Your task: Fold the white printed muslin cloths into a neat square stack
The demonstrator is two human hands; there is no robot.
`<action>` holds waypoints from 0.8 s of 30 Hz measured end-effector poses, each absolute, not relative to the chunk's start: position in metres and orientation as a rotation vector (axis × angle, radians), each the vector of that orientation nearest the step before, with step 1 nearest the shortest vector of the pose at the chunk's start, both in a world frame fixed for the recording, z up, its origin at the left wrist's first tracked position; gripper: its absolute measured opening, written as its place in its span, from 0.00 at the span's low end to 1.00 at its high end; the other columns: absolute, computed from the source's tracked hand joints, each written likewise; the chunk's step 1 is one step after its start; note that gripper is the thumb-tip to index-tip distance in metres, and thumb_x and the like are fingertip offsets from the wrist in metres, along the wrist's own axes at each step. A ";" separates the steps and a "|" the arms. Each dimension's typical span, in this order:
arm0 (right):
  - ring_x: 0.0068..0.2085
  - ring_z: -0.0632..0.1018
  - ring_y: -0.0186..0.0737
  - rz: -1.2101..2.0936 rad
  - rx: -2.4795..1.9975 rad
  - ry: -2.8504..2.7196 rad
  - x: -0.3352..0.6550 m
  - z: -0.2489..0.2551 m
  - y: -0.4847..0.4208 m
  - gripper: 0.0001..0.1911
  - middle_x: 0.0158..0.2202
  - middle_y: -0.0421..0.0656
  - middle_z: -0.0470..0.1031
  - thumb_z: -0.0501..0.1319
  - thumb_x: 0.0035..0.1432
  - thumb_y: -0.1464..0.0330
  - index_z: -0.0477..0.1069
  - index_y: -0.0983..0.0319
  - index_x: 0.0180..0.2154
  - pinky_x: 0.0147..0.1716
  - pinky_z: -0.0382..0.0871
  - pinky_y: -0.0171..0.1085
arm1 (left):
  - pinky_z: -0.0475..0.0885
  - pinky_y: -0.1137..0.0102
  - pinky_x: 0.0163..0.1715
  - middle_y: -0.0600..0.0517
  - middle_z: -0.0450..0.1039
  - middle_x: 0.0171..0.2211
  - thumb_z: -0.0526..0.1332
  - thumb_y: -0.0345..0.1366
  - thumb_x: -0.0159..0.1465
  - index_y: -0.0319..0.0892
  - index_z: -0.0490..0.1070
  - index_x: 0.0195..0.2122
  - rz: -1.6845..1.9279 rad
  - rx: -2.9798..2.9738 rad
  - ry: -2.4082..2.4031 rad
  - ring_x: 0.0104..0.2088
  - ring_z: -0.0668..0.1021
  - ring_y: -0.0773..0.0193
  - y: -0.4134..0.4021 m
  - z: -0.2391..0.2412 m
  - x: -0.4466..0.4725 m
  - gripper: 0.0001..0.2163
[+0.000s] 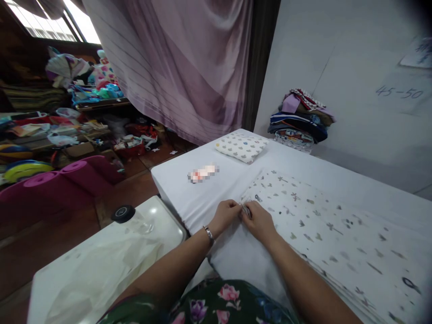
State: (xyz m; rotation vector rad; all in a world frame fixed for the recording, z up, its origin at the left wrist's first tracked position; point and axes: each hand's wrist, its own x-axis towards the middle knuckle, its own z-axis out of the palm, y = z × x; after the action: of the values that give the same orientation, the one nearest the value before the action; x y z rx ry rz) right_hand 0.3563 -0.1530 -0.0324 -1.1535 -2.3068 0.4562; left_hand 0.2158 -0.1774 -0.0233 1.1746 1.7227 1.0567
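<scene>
A white cloth with small printed figures [310, 225] lies spread in folded layers over the right part of the white-covered bed [189, 198]. At its near left corner, my left hand [226, 215] and my right hand [258, 221] meet, fingertips almost touching. Both are closed in a pinch on the cloth's edge, which bunches up slightly between them. The fingers partly hide the gripped corner. Farther back on the bed is a folded cloth with grey prints [242, 146]. To the left of it lies a small pixelated item [202, 173] that I cannot make out.
At the left stands a white table [77, 256] with a black round object [123, 213] and a clear plastic bag [114, 261]. Folded clothes [300, 119] are stacked by the wall. Rolled pink mats [81, 180] and clutter lie beyond, near a purple curtain [189, 67].
</scene>
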 end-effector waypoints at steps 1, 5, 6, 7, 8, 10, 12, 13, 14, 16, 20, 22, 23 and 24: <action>0.38 0.70 0.38 0.455 -1.153 -2.308 0.357 -0.033 -0.153 0.07 0.35 0.42 0.70 0.53 0.57 0.65 0.67 0.59 0.36 0.33 0.60 0.34 | 0.61 0.75 0.24 0.55 0.66 0.18 0.58 0.37 0.51 0.38 0.69 0.20 1.068 1.158 1.697 0.22 0.67 0.70 -0.178 -0.022 0.216 0.08; 0.35 0.71 0.37 0.540 -1.158 -2.245 0.359 -0.036 -0.146 0.08 0.34 0.41 0.71 0.52 0.58 0.65 0.67 0.59 0.35 0.32 0.62 0.35 | 0.62 0.74 0.26 0.55 0.67 0.19 0.56 0.42 0.55 0.38 0.71 0.23 1.090 1.198 1.674 0.23 0.67 0.69 -0.180 -0.022 0.212 0.12; 0.33 0.71 0.36 0.573 -1.160 -2.206 0.360 -0.037 -0.145 0.09 0.33 0.41 0.71 0.51 0.58 0.65 0.68 0.59 0.35 0.32 0.62 0.35 | 0.62 0.74 0.27 0.54 0.68 0.21 0.55 0.43 0.56 0.38 0.72 0.24 1.097 1.239 1.696 0.24 0.68 0.68 -0.181 -0.023 0.209 0.13; 0.32 0.71 0.36 0.596 -1.162 -2.168 0.361 -0.037 -0.143 0.09 0.32 0.40 0.71 0.52 0.58 0.65 0.68 0.59 0.35 0.32 0.62 0.35 | 0.62 0.73 0.28 0.54 0.70 0.22 0.55 0.43 0.56 0.39 0.73 0.26 1.095 1.289 1.733 0.26 0.69 0.67 -0.183 -0.023 0.206 0.13; 0.31 0.70 0.36 0.605 -1.161 -2.138 0.361 -0.037 -0.142 0.09 0.32 0.40 0.71 0.52 0.57 0.64 0.68 0.60 0.35 0.32 0.63 0.36 | 0.62 0.73 0.28 0.53 0.70 0.24 0.56 0.43 0.56 0.39 0.73 0.28 1.082 1.339 1.784 0.26 0.69 0.67 -0.184 -0.024 0.203 0.13; 0.32 0.70 0.36 0.586 -1.150 -2.113 0.362 -0.036 -0.141 0.09 0.32 0.41 0.71 0.51 0.58 0.64 0.68 0.60 0.35 0.33 0.63 0.36 | 0.61 0.72 0.28 0.53 0.71 0.25 0.58 0.44 0.55 0.41 0.73 0.32 1.006 1.428 1.898 0.27 0.70 0.66 -0.188 -0.026 0.197 0.12; 0.34 0.71 0.38 0.538 -1.143 -2.122 0.361 -0.034 -0.143 0.10 0.33 0.42 0.71 0.51 0.58 0.64 0.68 0.60 0.36 0.34 0.63 0.36 | 0.59 0.72 0.27 0.52 0.71 0.26 0.59 0.45 0.53 0.41 0.73 0.32 0.909 1.493 1.973 0.26 0.69 0.65 -0.190 -0.028 0.195 0.13; 0.35 0.71 0.38 0.513 -1.141 -2.131 0.361 -0.033 -0.144 0.10 0.34 0.42 0.71 0.51 0.58 0.64 0.68 0.60 0.36 0.35 0.63 0.37 | 0.59 0.72 0.27 0.51 0.71 0.26 0.60 0.44 0.53 0.41 0.73 0.31 0.876 1.522 1.986 0.26 0.69 0.65 -0.190 -0.028 0.195 0.12; 0.36 0.71 0.38 0.488 -1.139 -2.143 0.361 -0.032 -0.146 0.10 0.34 0.42 0.71 0.51 0.59 0.64 0.68 0.60 0.37 0.35 0.63 0.37 | 0.59 0.72 0.27 0.51 0.71 0.26 0.59 0.44 0.53 0.41 0.73 0.29 0.859 1.551 1.986 0.26 0.69 0.65 -0.190 -0.029 0.196 0.11; 0.38 0.71 0.39 0.447 -1.130 -2.173 0.360 -0.030 -0.149 0.09 0.36 0.43 0.71 0.51 0.59 0.65 0.67 0.60 0.38 0.36 0.63 0.37 | 0.59 0.72 0.27 0.51 0.71 0.25 0.59 0.41 0.53 0.41 0.72 0.26 0.860 1.584 1.967 0.26 0.69 0.66 -0.188 -0.029 0.199 0.08; 0.39 0.71 0.39 0.359 -1.143 -2.211 0.359 -0.027 -0.153 0.09 0.37 0.43 0.71 0.50 0.59 0.68 0.67 0.60 0.39 0.37 0.63 0.36 | 0.59 0.73 0.25 0.54 0.69 0.21 0.58 0.37 0.52 0.40 0.69 0.22 0.962 1.419 1.882 0.24 0.68 0.68 -0.182 -0.027 0.206 0.06; 0.39 0.71 0.39 0.320 -1.158 -2.236 0.358 -0.028 -0.154 0.09 0.36 0.43 0.71 0.50 0.58 0.69 0.67 0.60 0.39 0.36 0.63 0.36 | 0.59 0.74 0.22 0.55 0.67 0.18 0.58 0.37 0.52 0.40 0.67 0.23 0.999 1.203 1.779 0.20 0.68 0.70 -0.180 -0.025 0.208 0.06; 0.38 0.71 0.39 0.306 -1.162 -2.252 0.357 -0.029 -0.155 0.09 0.36 0.43 0.71 0.50 0.58 0.69 0.67 0.60 0.39 0.36 0.63 0.36 | 0.59 0.75 0.20 0.56 0.66 0.17 0.58 0.37 0.52 0.40 0.66 0.23 1.012 1.104 1.720 0.19 0.67 0.70 -0.180 -0.024 0.209 0.06; 0.38 0.71 0.39 0.297 -1.163 -2.270 0.356 -0.031 -0.155 0.09 0.35 0.43 0.71 0.50 0.58 0.69 0.67 0.60 0.38 0.35 0.63 0.36 | 0.59 0.76 0.19 0.57 0.65 0.17 0.58 0.36 0.52 0.40 0.65 0.23 1.023 1.030 1.666 0.17 0.67 0.71 -0.179 -0.023 0.211 0.06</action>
State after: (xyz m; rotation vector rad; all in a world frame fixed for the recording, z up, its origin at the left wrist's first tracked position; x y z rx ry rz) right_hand 0.3563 -0.1547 -0.0308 -1.1632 -2.2698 0.2973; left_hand 0.2108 -0.1791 -0.0233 1.0297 1.6663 1.0228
